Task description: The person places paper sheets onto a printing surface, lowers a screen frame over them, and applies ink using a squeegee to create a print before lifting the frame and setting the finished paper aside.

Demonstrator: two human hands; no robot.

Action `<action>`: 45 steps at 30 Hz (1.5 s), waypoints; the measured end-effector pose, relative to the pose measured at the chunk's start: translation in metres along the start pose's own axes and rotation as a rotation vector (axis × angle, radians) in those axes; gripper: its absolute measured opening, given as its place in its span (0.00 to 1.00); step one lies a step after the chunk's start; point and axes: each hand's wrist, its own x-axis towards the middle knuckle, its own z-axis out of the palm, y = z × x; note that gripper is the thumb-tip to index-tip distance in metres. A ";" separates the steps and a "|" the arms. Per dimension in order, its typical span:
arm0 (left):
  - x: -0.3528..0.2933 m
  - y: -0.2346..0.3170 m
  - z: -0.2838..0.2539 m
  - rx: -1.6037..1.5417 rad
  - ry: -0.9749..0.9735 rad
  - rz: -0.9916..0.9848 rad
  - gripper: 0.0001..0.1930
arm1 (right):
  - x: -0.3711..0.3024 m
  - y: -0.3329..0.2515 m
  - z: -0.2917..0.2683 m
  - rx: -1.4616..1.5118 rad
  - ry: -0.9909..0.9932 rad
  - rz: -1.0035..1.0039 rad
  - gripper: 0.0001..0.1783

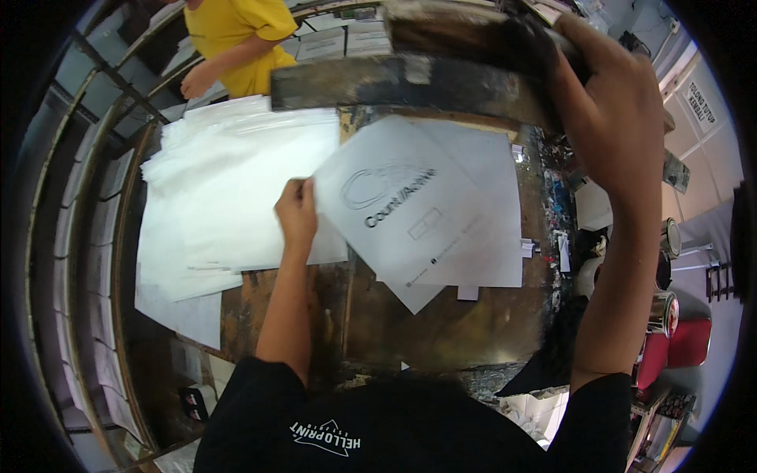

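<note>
My left hand (pixel 296 211) pinches the left corner of a white printed sheet (pixel 410 189), which is turned at an angle and bears dark print. Under it lies another pale sheet (pixel 497 236), squared to the worn wooden board (pixel 441 331). Raised at the far side is a dark, ink-stained wooden frame (pixel 465 87), likely a screen-printing frame. Near its right end my right hand (pixel 611 102) is closed around a dark part of it; motion blur and the hand itself hide the exact grip. Close beside my left hand spreads a tall, uneven stack of white sheets (pixel 236 181).
A person in a yellow shirt (pixel 240 39) stands beyond the stack, one arm lowered. Metal racks (pixel 83 236) holding paper line the left side. Small white tabs (pixel 527 248) sit along the board's right. Cans (pixel 662 314) and a red chair (pixel 688 343) stand at right.
</note>
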 end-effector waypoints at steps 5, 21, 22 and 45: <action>-0.003 -0.109 -0.137 0.172 0.310 0.129 0.15 | -0.036 0.001 -0.001 -0.047 -0.100 0.030 0.31; -0.109 -0.038 -0.022 0.817 -0.347 0.411 0.30 | -0.046 -0.017 -0.008 -0.068 -0.096 0.033 0.22; -0.107 -0.037 -0.021 0.859 -0.280 0.414 0.29 | -0.045 -0.018 -0.009 -0.037 -0.027 -0.010 0.22; -0.199 0.132 0.136 0.327 -0.919 0.817 0.69 | 0.008 0.006 -0.016 0.100 -0.309 0.083 0.35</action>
